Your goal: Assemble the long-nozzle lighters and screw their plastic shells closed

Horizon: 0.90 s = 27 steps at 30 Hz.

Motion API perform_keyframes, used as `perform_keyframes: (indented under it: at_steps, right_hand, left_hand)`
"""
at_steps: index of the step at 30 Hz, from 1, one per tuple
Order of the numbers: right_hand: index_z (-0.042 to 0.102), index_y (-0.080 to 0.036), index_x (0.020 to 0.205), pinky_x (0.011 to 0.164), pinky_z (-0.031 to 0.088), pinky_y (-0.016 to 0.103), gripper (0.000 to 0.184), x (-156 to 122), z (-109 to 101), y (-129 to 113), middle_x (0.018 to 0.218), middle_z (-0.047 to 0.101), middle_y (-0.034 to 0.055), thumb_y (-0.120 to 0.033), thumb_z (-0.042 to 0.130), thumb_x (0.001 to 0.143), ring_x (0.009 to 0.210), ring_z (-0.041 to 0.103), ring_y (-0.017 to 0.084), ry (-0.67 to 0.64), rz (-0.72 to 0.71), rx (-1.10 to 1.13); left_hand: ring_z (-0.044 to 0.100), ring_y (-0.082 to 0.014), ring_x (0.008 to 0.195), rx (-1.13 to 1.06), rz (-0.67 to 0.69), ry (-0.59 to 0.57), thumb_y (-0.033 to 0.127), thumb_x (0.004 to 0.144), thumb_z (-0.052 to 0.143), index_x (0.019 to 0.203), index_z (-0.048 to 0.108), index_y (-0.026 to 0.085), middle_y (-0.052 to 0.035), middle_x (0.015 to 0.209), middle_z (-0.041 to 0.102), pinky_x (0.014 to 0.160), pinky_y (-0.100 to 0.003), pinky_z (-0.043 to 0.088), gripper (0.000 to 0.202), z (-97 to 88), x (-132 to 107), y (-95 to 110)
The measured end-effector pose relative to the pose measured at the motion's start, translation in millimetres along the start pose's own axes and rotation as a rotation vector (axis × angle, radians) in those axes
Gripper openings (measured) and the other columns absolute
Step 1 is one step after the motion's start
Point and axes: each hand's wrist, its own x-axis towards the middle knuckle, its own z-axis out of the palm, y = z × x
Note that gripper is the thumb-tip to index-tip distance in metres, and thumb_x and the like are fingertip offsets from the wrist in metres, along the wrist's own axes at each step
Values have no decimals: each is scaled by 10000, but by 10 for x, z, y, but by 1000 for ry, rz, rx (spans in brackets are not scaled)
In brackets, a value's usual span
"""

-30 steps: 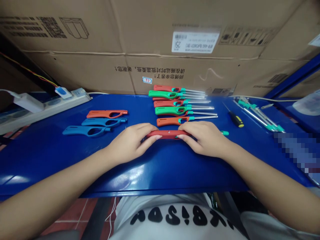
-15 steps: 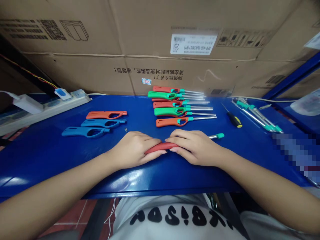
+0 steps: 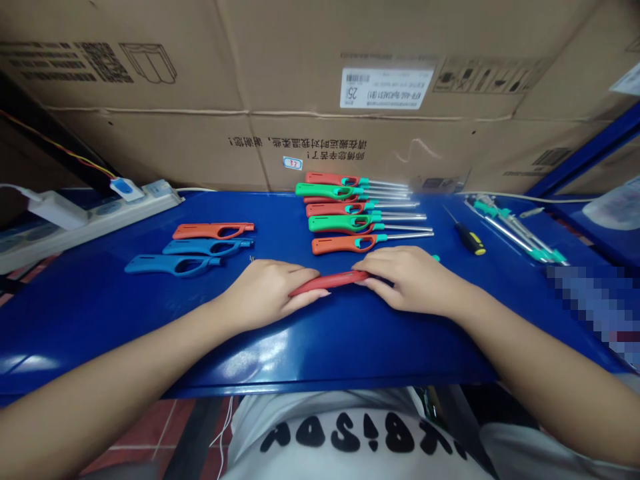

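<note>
Both the left hand (image 3: pixel 265 293) and right hand (image 3: pixel 413 280) clamp the red lighter (image 3: pixel 330 282) against the bench (image 3: pixel 100 307); uneven pressure might spring its halves apart.

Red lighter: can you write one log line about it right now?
left hand: grips red lighter | right hand: grips other end | beyond: row of lighters on blue table

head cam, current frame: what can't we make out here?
1. Head view: both ends of the red lighter are covered by the left hand and right hand.
2. Head view: a pixelated patch hides the right end of the table.
3. Head view: tiny bits beside the blue shells are too small to identify.
4. Head view: the plastic bag is cut off by the right edge.
</note>
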Motion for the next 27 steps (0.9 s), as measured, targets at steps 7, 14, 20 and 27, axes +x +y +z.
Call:
perform_keyframes:
  at_steps: [7, 14, 20, 27]
  right_hand:
    - [731, -156, 990, 763, 478, 320, 309, 7, 47, -86, 932, 763, 89, -302, 463, 1035, 852, 711, 216, 2, -32, -64]
    - [713, -170, 1089, 804, 491, 345, 318, 32, 67, -148, 1041, 744, 98, -394, 494, 1031, 962, 685, 241, -21, -21, -104]
    - [632, -168, 1261, 854, 493, 445, 445, -74, -153, 243, 1222, 676, 163, -375, 724, 878, 1085, 628, 343, 18, 104, -293]
    - [695, -181, 926, 753, 449, 390, 106, -163, -316, 561, 976, 729, 106, -281, 675, 898, 936, 665, 309, 13, 189, -335]
  left_hand:
    - [722, -232, 867, 16, -38, -28, 462, 1059, 408, 1224, 642, 205, -56, 1047, 745, 693, -318, 502, 385, -9, -3, 146]
    - [716, -210, 765, 102, -33, -24, 440, 1069, 388, 1237, 648, 221, -37, 1028, 733, 615, -307, 491, 380, 2, -1, 194]
    - [734, -233, 882, 78, -129, -28, 462, 1071, 368, 1235, 648, 212, -54, 1077, 726, 688, -309, 519, 409, -73, 20, 42]
    - [724, -239, 897, 76, -164, 6, 475, 1067, 365, 1199, 665, 211, -67, 1077, 720, 696, -311, 517, 421, -104, 11, -33]
